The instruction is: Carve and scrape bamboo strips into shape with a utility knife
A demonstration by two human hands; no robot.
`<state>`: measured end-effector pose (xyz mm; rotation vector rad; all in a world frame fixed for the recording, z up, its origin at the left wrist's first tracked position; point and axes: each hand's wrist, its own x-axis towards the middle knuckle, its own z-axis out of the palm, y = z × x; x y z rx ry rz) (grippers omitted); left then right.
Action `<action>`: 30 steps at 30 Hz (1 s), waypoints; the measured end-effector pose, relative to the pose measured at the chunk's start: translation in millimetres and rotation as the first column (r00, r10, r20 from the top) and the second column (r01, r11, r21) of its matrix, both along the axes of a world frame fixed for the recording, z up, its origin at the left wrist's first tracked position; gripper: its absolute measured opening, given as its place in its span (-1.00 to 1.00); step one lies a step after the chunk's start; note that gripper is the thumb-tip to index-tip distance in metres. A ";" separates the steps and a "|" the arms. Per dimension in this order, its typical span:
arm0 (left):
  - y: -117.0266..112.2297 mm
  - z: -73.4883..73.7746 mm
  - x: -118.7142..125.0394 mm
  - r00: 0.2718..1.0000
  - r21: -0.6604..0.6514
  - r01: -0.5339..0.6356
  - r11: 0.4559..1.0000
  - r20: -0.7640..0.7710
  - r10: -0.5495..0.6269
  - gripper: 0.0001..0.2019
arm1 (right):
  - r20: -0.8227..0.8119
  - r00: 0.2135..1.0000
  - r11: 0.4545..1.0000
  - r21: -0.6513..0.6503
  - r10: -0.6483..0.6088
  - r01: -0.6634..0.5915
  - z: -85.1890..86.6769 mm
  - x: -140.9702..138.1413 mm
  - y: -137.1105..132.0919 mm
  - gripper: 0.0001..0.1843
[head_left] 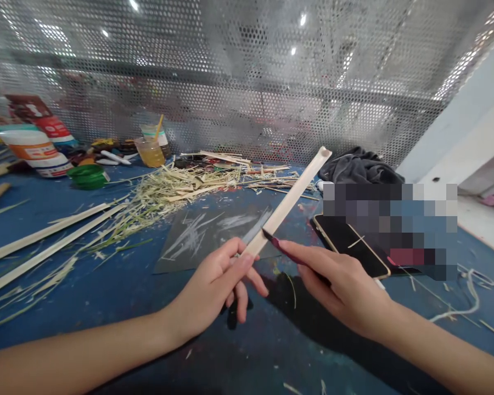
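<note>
My left hand [218,285] is closed around the near end of a long pale bamboo strip [290,200], which slants up and away to the right. My right hand [337,282] is closed on a small dark-bladed knife [271,238], index finger stretched along its back. The blade tip touches the strip's edge just above my left thumb. Both hands hover above a dark cutting mat [214,236] on the blue table [107,285].
Bamboo shavings [164,192] and long strips [45,236] litter the left. Glue tubs [37,151], a green lid [86,176] and a cup of yellow liquid [150,151] stand at the back left. A phone [349,244] and dark cloth [358,164] lie right. Perforated metal wall behind.
</note>
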<state>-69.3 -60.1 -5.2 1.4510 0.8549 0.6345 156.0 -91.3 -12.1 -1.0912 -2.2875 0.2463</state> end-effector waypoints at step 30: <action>-9.1 -8.1 -1.4 0.992 -0.075 -0.028 0.997 0.118 0.037 -0.71 | -0.597 0.668 0.839 -0.538 -0.444 0.077 -0.1 14.4 2.7 -0.68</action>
